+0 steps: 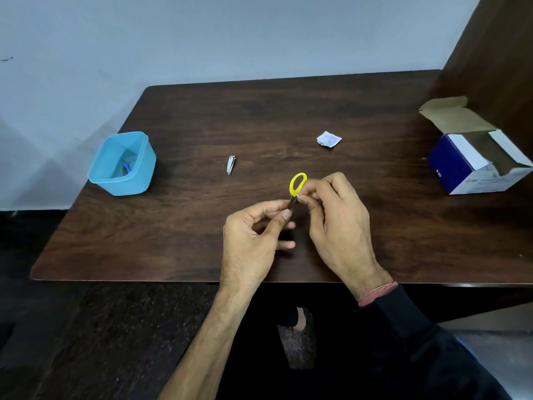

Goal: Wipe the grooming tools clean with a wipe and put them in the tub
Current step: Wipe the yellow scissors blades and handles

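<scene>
Small scissors with a yellow handle loop point(298, 183) are held above the middle of the dark wooden table point(202, 116). My left hand point(256, 232) pinches the metal blade end between thumb and fingers. My right hand point(337, 217) pinches the scissors just below the yellow loop; a bit of white shows at its fingertips, too small to tell what it is. A silver nail clipper point(231, 164) lies on the table to the left. The blue plastic tub point(122, 164) stands at the left edge with a small blue item inside.
A torn white wipe sachet point(328, 139) lies behind my hands. An open blue and white cardboard box point(476, 157) stands at the right edge. A brown panel point(496, 53) rises at the back right, and a pale wall is behind the table.
</scene>
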### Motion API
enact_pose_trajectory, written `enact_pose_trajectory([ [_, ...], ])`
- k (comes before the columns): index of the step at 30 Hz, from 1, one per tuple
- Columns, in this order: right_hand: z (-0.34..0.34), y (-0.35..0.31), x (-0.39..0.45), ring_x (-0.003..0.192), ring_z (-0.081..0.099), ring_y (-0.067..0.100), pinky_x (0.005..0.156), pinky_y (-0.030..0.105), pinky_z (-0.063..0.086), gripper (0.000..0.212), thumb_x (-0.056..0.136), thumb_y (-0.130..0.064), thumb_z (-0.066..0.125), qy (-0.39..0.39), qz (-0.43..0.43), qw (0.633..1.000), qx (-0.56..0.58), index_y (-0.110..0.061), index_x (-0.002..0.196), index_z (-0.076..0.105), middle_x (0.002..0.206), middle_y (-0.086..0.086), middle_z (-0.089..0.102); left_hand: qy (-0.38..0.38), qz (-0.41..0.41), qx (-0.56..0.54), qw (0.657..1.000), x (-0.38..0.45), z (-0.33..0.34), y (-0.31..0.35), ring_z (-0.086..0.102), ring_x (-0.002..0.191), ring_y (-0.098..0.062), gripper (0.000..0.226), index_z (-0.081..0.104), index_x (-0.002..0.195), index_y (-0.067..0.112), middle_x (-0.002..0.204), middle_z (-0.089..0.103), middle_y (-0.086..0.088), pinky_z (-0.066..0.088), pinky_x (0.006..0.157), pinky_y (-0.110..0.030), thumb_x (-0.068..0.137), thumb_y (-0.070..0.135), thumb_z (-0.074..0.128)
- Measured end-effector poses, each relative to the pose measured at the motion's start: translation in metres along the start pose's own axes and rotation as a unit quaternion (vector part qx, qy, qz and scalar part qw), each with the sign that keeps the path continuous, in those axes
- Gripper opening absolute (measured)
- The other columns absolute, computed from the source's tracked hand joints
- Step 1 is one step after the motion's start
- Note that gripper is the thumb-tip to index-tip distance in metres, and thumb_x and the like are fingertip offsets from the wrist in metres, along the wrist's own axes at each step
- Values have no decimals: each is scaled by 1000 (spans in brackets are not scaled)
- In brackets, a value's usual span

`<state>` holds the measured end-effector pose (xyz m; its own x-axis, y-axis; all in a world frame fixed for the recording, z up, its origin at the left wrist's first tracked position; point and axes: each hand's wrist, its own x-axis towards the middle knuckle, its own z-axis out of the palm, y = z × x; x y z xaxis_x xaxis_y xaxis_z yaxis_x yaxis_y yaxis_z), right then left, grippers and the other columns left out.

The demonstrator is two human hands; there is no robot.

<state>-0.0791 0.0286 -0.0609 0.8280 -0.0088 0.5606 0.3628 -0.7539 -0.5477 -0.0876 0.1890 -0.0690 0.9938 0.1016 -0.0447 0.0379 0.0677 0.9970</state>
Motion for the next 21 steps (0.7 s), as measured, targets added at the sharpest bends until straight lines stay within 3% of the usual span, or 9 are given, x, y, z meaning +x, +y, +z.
enact_pose_trajectory([
  [5, 1, -3, -2, 101, 64, 20, 77, 46, 60, 10, 107, -16, 64, -38, -60, 998, -3, -21, 111, 71, 110, -7, 60, -15, 0, -6, 1000, 0, -3, -1, 81, 86, -15, 21, 84, 112, 14, 97, 85, -7, 67, 62, -29, 104, -2, 74],
  [9, 0, 3, 2, 96, 65, 20, 80, 46, 58, 10, 106, -11, 69, 36, 3, 999, 31, -17, 109, 75, 107, -8, 60, -16, 4, 11, 1000, 1, -1, -2, 82, 86, -17, 18, 84, 114, 11, 98, 84, -10, 67, 61, -30, 102, -1, 76],
  [13, 0, -1, 0, 97, 65, 20, 78, 47, 58, 9, 106, -12, 68, 7, -32, 999, 27, -18, 109, 75, 108, -7, 61, -19, 2, 20, 1000, -1, 1, -3, 82, 85, -18, 18, 85, 111, 13, 91, 83, -4, 67, 61, -31, 102, -1, 76],
  [21, 0, 0, 1, 93, 65, 16, 77, 44, 58, 11, 107, -11, 68, 49, 2, 998, 45, -18, 109, 76, 107, -8, 60, -13, 8, 37, 999, -4, 3, -4, 83, 87, -27, 18, 86, 111, 12, 92, 83, -7, 68, 62, -34, 101, 0, 78],
])
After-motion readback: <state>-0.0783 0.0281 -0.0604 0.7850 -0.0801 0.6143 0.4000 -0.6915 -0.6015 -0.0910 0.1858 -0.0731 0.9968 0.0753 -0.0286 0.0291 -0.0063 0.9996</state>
